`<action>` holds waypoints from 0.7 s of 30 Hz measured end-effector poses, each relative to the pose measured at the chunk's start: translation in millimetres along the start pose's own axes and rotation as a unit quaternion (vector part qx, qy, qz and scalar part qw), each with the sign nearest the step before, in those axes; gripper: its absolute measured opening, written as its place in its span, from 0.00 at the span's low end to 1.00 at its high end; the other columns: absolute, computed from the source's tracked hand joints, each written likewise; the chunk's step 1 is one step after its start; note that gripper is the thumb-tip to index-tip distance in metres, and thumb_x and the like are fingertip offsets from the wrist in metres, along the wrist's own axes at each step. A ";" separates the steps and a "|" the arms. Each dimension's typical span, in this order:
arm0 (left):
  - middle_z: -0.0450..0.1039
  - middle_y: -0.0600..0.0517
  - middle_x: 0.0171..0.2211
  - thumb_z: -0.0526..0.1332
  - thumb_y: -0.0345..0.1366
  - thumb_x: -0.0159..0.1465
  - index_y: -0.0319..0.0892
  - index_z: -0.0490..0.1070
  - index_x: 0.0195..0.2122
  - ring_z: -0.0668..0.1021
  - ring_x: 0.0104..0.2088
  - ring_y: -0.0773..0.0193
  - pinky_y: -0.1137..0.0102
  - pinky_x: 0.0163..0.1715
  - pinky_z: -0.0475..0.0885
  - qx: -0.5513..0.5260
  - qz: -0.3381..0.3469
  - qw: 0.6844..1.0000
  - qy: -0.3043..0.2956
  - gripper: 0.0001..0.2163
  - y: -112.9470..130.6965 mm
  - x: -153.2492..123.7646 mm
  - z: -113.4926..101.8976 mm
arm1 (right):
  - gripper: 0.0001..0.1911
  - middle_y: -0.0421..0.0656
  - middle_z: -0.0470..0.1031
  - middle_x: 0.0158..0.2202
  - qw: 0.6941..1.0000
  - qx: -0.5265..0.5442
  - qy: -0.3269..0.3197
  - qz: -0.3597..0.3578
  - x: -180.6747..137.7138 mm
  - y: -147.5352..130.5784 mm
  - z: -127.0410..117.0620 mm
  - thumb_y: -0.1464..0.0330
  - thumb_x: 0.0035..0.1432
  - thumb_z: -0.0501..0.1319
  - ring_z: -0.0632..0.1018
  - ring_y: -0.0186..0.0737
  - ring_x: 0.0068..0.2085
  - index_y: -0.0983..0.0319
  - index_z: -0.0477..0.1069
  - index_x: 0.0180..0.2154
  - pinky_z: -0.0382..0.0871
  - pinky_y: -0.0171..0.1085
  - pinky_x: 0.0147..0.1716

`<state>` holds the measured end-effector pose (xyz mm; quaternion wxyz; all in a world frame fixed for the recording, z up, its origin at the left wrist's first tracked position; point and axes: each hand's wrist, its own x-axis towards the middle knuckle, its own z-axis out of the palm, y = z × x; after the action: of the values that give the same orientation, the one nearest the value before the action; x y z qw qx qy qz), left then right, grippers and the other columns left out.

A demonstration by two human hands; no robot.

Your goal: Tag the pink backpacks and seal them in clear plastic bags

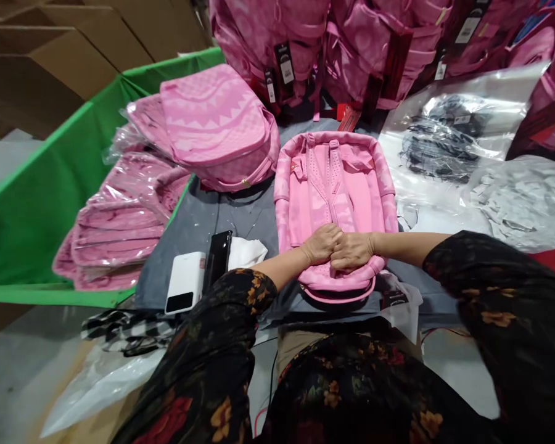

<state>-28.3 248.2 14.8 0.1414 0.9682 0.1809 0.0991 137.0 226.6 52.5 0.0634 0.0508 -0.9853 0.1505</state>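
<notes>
**A:** Nearest the viewer, what do the two hands do?

**B:** The left hand (pixel 321 242) and right hand (pixel 354 250) meet knuckle to knuckle on the near end of the pink backpack (pixel 335 185). The fingers of both are curled closed and pressed down. Whether they pinch any fabric is hidden.

**A:** How does the backpack lie?

**B:** It lies strap side up on the grey table (pixel 240 216), with its long axis running straight away from the person. Nearly all of it lies beyond the fingers. Both hands are equally near, at its midline.

**A:** What lies to the left?

**B:** A white power bank (pixel 185 282), a black phone (pixel 218 259) and a white cloth (pixel 247 251) lie just beside the left forearm. Farther off is a stack of bagged pink backpacks (pixel 120 216), against the green liner (pixel 28 203).

**A:** Is any writing legible?

**B:** Black hang tags (pixel 284 65) on the far backpacks (pixel 379 55) carry print, but it is too small to read.
</notes>
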 end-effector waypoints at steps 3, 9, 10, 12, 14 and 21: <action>0.73 0.41 0.42 0.55 0.31 0.69 0.38 0.72 0.44 0.72 0.46 0.52 0.56 0.52 0.68 0.000 -0.052 0.998 0.041 0.08 -3.2 -1.8 -1.7 | 0.19 0.43 0.77 0.32 0.996 -0.021 0.042 0.073 -11.5 8.4 12.7 0.64 0.74 0.45 0.75 0.39 0.35 0.58 0.74 0.41 0.65 0.37 0.39; 0.66 0.40 0.61 0.49 0.35 0.73 0.39 0.69 0.57 0.65 0.63 0.51 0.52 0.64 0.61 -0.005 -0.167 0.979 0.114 0.16 20.5 -23.9 -19.0 | 0.19 0.45 0.75 0.30 0.980 -0.114 0.040 0.159 -9.8 -1.7 24.1 0.62 0.72 0.47 0.72 0.41 0.32 0.60 0.72 0.35 0.65 0.39 0.37; 0.61 0.38 0.66 0.49 0.37 0.73 0.38 0.66 0.61 0.61 0.67 0.48 0.49 0.67 0.57 0.008 -0.198 0.973 0.116 0.19 26.3 -28.9 -18.1 | 0.18 0.45 0.75 0.30 0.980 -0.121 0.044 0.155 -7.5 -5.0 26.4 0.62 0.71 0.48 0.72 0.41 0.32 0.60 0.72 0.35 0.64 0.39 0.36; 0.52 0.37 0.72 0.49 0.40 0.73 0.38 0.59 0.68 0.53 0.72 0.43 0.44 0.70 0.49 0.025 -0.249 0.963 0.096 0.24 35.3 -35.3 -14.3 | 0.16 0.45 0.75 0.30 0.978 -0.126 0.043 0.163 -3.2 -11.6 30.0 0.63 0.70 0.49 0.71 0.40 0.31 0.60 0.71 0.34 0.64 0.39 0.35; 0.48 0.37 0.74 0.47 0.40 0.73 0.38 0.56 0.71 0.50 0.74 0.42 0.44 0.70 0.46 0.029 -0.274 0.959 0.068 0.26 39.9 -36.3 -11.0 | 0.14 0.45 0.75 0.30 0.974 -0.123 0.021 0.187 -0.3 -17.8 28.1 0.64 0.68 0.51 0.71 0.40 0.31 0.60 0.72 0.34 0.63 0.38 0.34; 0.48 0.38 0.74 0.50 0.50 0.71 0.40 0.50 0.74 0.50 0.74 0.38 0.39 0.70 0.43 0.051 -0.285 0.956 0.035 0.33 70.6 -39.9 -3.6 | 0.15 0.48 0.78 0.34 0.887 -0.176 0.143 0.402 6.6 -33.6 -34.7 0.68 0.67 0.49 0.76 0.43 0.37 0.61 0.75 0.40 0.66 0.40 0.41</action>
<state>-42.9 170.7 34.4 0.1080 0.8782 0.4591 0.0790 138.2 204.7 96.0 0.1455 -0.3838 -0.9118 -0.0075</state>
